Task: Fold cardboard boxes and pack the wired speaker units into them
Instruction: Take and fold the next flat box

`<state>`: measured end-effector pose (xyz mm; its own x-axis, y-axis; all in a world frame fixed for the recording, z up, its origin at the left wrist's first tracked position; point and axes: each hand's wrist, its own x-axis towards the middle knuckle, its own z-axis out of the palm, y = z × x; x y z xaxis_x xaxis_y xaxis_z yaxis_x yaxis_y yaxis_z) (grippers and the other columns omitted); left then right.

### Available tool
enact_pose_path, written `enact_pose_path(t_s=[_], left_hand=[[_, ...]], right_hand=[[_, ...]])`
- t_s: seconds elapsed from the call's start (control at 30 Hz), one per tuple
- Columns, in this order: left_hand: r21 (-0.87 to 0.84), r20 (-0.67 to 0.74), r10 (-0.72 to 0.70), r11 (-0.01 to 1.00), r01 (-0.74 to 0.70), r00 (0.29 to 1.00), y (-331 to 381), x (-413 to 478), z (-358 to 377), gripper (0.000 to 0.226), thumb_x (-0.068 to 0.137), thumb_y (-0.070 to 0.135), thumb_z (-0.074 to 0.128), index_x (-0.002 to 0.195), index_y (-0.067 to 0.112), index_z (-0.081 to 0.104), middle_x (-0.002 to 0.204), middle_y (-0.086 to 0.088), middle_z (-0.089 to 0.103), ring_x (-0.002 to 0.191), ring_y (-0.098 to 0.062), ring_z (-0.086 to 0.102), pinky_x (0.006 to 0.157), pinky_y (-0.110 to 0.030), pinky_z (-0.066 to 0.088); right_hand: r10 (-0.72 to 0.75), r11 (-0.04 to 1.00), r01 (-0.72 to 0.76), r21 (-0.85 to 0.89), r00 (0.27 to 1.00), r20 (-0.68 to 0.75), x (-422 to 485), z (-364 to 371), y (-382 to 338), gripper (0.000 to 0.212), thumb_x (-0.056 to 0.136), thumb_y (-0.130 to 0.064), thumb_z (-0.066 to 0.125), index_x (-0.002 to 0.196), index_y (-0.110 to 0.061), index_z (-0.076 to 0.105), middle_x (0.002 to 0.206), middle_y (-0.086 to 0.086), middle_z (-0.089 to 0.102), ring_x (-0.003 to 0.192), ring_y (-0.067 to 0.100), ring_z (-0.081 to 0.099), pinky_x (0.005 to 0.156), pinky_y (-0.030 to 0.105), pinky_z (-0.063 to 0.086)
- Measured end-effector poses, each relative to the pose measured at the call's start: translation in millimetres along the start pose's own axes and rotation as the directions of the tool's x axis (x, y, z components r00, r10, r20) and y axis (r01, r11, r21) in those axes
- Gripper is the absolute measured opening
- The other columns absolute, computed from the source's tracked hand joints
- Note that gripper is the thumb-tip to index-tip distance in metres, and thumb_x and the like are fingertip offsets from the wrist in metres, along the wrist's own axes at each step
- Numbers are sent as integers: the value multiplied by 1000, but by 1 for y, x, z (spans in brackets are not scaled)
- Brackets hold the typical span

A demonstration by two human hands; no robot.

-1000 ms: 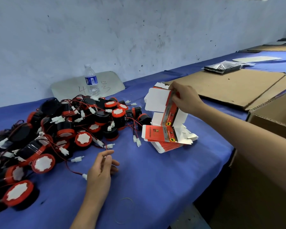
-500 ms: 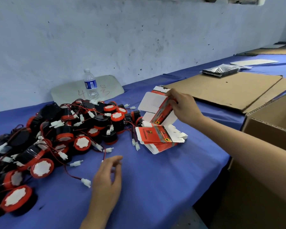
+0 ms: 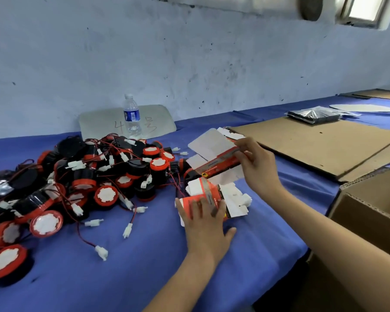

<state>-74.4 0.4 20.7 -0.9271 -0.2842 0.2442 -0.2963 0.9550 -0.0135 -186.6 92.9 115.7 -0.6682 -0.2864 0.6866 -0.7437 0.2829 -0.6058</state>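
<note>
Left hand (image 3: 204,224): lying palm down, fingers stretching straight and spread.
Right hand (image 3: 256,164): reaching forward, fingers curling, pinching a flat box (image 3: 221,164).

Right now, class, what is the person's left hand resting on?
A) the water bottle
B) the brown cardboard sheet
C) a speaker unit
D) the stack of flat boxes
D: the left hand lies with straight fingers on the stack of flat boxes, while the right hand holds one box above it.
</note>
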Motion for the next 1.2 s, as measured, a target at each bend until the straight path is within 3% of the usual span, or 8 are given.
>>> enact_pose_path(t_s=[0.23, 0.4, 0.57, 0.67, 0.77, 0.87, 1.03, 1.2], left_hand=[[-52, -11, 8, 999, -8, 1000, -3, 5, -1, 68, 89, 63, 42, 147, 34, 22, 144, -12, 27, 133, -34, 25, 106, -64, -11], [-33, -35, 10, 999, -11, 999, -1, 4, 4, 66, 90, 61, 42, 147, 33, 24, 144, -15, 29, 133, -37, 25, 108, -64, -5], [-49, 24, -10, 999, 11, 1000, 1, 3, -3, 64, 92, 59, 41, 148, 34, 24, 151, -14, 22, 141, -34, 17, 108, -65, -10], [-366, -61, -23, 930, -1, 998, -11, -2, -11, 49, 95, 48, 47, 135, 21, 48, 149, -9, 31, 144, -26, 19, 116, -59, -2], [-957, -23, -77, 289, 0, 997, -24, -9, -45, 36, 98, 33, 49, 129, 16, 56, 135, 2, 55, 126, -15, 51, 108, -35, 36], [-975, 180, -67, -141, 170, 981, -40, -16, -65, 43, 98, 39, 31, 126, 17, 56, 113, 5, 70, 97, -8, 66, 87, -28, 51], [-983, 169, -269, -119, 141, 948, -86, -48, -59, 48, 83, 57, 26, 103, 29, 59, 77, 20, 72, 75, 9, 67, 64, -7, 49], [-983, 179, -424, -32, 183, 888, -125, -57, -39, 65, 69, 70, 24, 113, 34, 56, 115, 15, 65, 104, 3, 58, 74, -2, 43]], right_hand=[[248, 964, -243, 104, 968, -34, 6, -2, -6, 28, 90, 1, 51, 97, -24, 62, 83, -4, 65, 72, -4, 59, 68, 10, 45], [75, 893, 27, -449, 975, 207, 27, -34, -21, 38, 85, -4, 49, 114, -18, 69, 103, 11, 71, 95, 34, 60, 68, 32, 43], [399, 670, 206, -714, 710, 580, 58, -52, -47, 30, 90, -15, 54, 111, -31, 69, 109, 0, 67, 90, 17, 60, 75, 25, 47], [378, 917, -243, -316, 780, 499, 50, -59, -48, 26, 88, -4, 56, 92, -28, 67, 87, 3, 67, 69, 15, 59, 60, 22, 47], [452, 834, -529, 153, 817, 358, 20, -42, -43, 29, 90, -2, 54, 97, -27, 67, 78, 2, 63, 55, 12, 54, 45, 20, 39], [466, 720, -569, 397, 821, 331, -18, 2, -46, 31, 93, -1, 50, 108, -23, 66, 70, -5, 65, 44, 3, 54, 36, 14, 35], [469, 590, -562, 579, 823, 321, -63, 75, -59, 30, 94, -4, 52, 105, -29, 64, 85, -1, 71, 72, 2, 66, 59, 16, 50], [346, 447, -576, 685, 817, 461, -67, 117, -70, 20, 94, -19, 57, 110, -28, 64, 84, -15, 72, 77, -1, 66, 63, 14, 50]])
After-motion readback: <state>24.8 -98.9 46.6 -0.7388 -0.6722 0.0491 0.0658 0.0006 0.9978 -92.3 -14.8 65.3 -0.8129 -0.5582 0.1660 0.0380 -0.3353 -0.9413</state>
